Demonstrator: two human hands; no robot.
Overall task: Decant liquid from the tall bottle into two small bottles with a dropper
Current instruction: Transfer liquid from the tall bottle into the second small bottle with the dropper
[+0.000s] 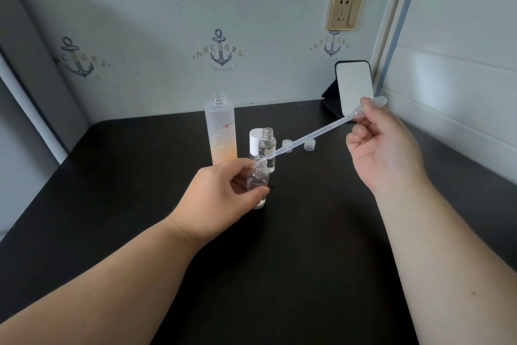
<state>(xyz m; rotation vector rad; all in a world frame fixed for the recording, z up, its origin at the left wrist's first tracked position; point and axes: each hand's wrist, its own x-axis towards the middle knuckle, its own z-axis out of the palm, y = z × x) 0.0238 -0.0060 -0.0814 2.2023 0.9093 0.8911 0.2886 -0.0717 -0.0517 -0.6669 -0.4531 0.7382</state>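
Dark table (293, 274), pale wall with anchor prints behind; the left hand (221, 193) holds a small clear bottle (258, 181) upright near the table's middle, thumb and fingers curled round its body, base on or just above the surface, hard to tell which; the right hand (383, 149) is raised at right, pinching the bulb of a clear plastic dropper (310, 136) between thumb and forefinger, other fingers curled in; the dropper slants down to the left, its tip at the open mouth of the held bottle; a second small bottle (267, 146), uncapped, stands just behind; the tall bottle (221, 132), frosted, orange liquid in its lower part, mouth open, stands to the far left of both; a white cap (255, 142) sits behind the second bottle; two small clear caps (309, 144) lie to the right; a small mirror (354, 87) leans at the far right corner.
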